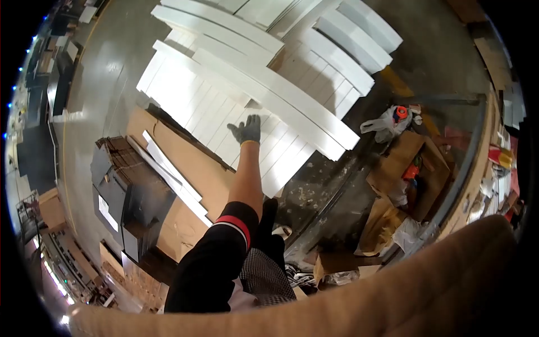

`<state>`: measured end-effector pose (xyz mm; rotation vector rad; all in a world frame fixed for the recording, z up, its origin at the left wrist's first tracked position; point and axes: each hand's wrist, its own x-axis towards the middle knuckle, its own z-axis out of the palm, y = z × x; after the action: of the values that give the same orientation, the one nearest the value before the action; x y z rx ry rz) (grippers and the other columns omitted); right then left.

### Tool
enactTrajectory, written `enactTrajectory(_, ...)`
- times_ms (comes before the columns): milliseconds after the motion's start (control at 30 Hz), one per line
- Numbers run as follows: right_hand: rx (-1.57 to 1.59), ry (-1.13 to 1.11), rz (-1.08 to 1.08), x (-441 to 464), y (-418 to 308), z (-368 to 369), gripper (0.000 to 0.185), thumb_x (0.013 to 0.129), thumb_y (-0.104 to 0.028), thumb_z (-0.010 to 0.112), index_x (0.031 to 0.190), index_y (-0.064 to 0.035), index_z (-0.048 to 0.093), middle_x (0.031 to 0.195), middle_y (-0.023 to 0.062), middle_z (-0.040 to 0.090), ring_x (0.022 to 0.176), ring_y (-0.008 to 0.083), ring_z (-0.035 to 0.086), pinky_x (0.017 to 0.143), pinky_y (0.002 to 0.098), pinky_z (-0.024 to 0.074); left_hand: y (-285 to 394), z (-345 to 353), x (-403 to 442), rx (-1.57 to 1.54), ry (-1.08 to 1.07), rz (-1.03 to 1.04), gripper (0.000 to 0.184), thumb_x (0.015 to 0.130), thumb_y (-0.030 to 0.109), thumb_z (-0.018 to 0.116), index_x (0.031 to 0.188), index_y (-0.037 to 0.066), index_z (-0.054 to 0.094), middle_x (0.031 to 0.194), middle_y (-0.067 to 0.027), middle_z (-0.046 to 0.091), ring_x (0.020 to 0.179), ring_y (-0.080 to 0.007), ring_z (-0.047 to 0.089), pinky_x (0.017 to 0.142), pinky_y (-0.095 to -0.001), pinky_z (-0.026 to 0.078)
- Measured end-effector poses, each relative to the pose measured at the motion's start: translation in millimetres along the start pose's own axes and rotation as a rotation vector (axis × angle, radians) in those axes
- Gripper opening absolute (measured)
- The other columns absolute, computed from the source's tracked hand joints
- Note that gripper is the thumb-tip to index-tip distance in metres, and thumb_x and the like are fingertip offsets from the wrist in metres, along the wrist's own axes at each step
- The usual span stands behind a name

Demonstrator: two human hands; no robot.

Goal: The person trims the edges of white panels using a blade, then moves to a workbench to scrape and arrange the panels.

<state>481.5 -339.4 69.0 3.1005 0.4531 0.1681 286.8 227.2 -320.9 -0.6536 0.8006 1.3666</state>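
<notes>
My left hand (246,130), in a grey glove, is stretched forward with its fingers spread. It is over a stack of white slatted panels (210,115), near a small dark gap; whether it touches them I cannot tell. Long white boards (269,84) lie across the panels just beyond the hand. More white pieces (353,39) are stacked at the far right of the pile. My right hand is not in view. A brown curved surface (314,309) crosses the bottom of the view very close to the camera, and what it is I cannot make out.
To the left stand dark folded cartons (132,196) beside a brown cardboard sheet (179,154) with white strips (177,180) on it. An open cardboard box (426,174) and a white plastic bag (384,124) lie at right, inside a grey metal rail (469,168). Scraps litter the floor.
</notes>
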Motion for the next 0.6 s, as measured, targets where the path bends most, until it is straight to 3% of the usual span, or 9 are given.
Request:
enactTrajectory(67,-0.02,-0.014,-0.004,3.9,-8.3,3.3,0.071,0.096,-0.038,0.06,0.146,0.0057,0.033,0.15,0.0259,0.035,0.138,0.0435,0.035,0.114,0.0494,0.0302,-6.2,6.5,29.9,-0.1,0.021,-0.019,0.098,0.086,0.072,0.051,0.157,0.024,0.002,0.163,-0.016,0.01,0.147,-0.0422,0.019,0.116,-0.0596,0.023)
enactTrajectory(233,-0.06,-0.039,-0.023,12.1,-18.7,4.1,0.069,0.096,-0.037,0.059,0.145,0.0052,0.035,0.149,0.0257,0.036,0.137,0.0434,0.036,0.113,0.0492,0.031,-8.3,22.7,65.1,-0.357,-0.148,-0.015,0.1,0.088,0.069,0.048,0.157,0.014,0.0,0.163,-0.0156,0.005,0.149,-0.0391,0.013,0.117,-0.0601,0.019)
enactTrajectory(333,-0.075,-0.06,-0.033,13.7,-23.5,3.6,0.067,0.096,-0.037,0.059,0.144,0.0049,0.036,0.149,0.0256,0.037,0.136,0.0433,0.037,0.112,0.0491,0.0315,0.6,42.9,62.5,-0.319,0.082,-0.001,0.094,0.092,0.066,0.044,0.153,0.0,0.014,0.157,-0.0198,0.024,0.144,-0.0423,0.025,0.116,-0.0615,0.023)
enactTrajectory(433,-0.072,-0.066,-0.037,13.8,-28.1,5.4,0.066,0.097,-0.036,0.059,0.144,0.0046,0.037,0.148,0.0254,0.038,0.135,0.0432,0.037,0.112,0.049,0.032,4.1,55.2,53.0,-0.343,0.127,0.07,0.094,0.092,0.064,0.043,0.152,-0.002,0.013,0.157,-0.0196,0.023,0.145,-0.0403,0.024,0.118,-0.0591,0.021)
enactTrajectory(533,-0.072,-0.069,-0.046,13.4,-31.2,5.2,0.064,0.097,-0.036,0.059,0.143,0.0043,0.038,0.147,0.0253,0.039,0.135,0.0431,0.038,0.112,0.049,0.0325,28.3,32.6,68.5,-0.347,0.135,0.138,0.094,0.091,0.06,0.05,0.153,0.0,0.012,0.155,-0.0192,0.027,0.141,-0.0408,0.031,0.114,-0.0616,0.026)
enactTrajectory(600,-0.085,-0.074,-0.051,11.0,-32.0,6.2,0.064,0.097,-0.035,0.059,0.142,0.0041,0.039,0.147,0.0252,0.039,0.134,0.0431,0.039,0.111,0.0489,0.0328,46.7,22.3,68.9,-0.281,0.096,0.151,0.095,0.087,0.061,0.058,0.149,-0.002,0.024,0.148,-0.0213,0.038,0.133,-0.0396,0.042,0.109,-0.0571,0.036)
